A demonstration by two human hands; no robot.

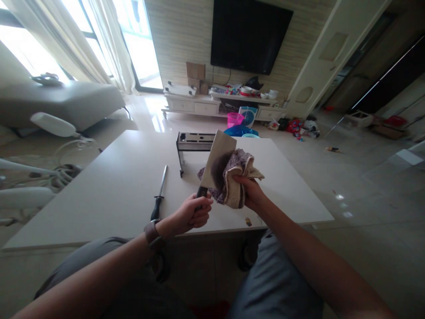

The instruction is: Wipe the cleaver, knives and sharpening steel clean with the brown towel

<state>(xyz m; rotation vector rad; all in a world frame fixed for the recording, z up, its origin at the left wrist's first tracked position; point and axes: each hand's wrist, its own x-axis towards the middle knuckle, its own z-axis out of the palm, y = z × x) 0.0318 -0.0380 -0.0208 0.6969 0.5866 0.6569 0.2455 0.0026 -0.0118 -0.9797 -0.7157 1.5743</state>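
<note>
My left hand (195,212) is closed round the black handle of a cleaver (215,155), whose broad blade points up and away above the white table (126,177). In my right hand (254,192) is a bunched brown and beige cloth (237,179), pinched between thumb and fingers. The cloth lies against the right side of the blade and covers part of it; a bit of it also shows left of the blade. On the table to the left lies a sharpening steel (160,192) with a black handle.
A black and silver metal rack (195,141) stands on the table behind the cleaver. Near the front edge lies a small sticker (248,221). Beyond the table are a pink basket (235,118), a low white cabinet (192,105) and a wall television (250,35). White chairs stand at the left.
</note>
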